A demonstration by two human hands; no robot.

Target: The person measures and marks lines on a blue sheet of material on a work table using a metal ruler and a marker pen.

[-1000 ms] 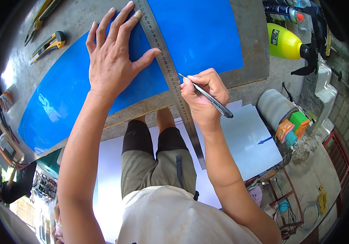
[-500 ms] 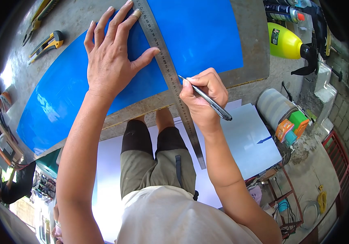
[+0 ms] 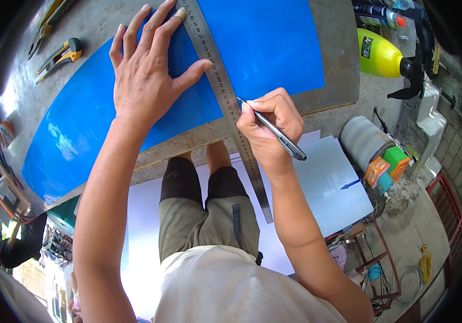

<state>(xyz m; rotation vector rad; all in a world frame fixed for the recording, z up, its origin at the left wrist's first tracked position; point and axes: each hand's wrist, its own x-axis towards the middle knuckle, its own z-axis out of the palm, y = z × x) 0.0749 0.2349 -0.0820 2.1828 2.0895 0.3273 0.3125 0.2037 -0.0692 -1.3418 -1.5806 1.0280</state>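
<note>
A glossy blue sheet (image 3: 80, 129) lies on the grey worktop, with a long steel ruler (image 3: 217, 75) laid across it. The ruler's lower end sticks out past the worktop's near edge. My left hand (image 3: 147, 78) is spread flat on the sheet, its thumb and fingertips at the ruler's left side. In my right hand (image 3: 274, 124) is a black pen (image 3: 282, 137), pinched between thumb and fingers. The pen's tip rests by the ruler's right edge, close to the sheet's near edge. Part of the ruler passes beside my right hand.
A utility knife (image 3: 58, 59) and pliers (image 3: 45, 32) lie at the upper left. On the right are a yellow-green spray bottle (image 3: 376, 53), spray cans (image 3: 379, 19) and a striped roll (image 3: 363, 140). White sheets (image 3: 322, 183) lie below the worktop. A person (image 3: 21, 245) shows at far left.
The view has shifted very slightly. Both hands, the pen and the ruler keep nearly the same positions.
</note>
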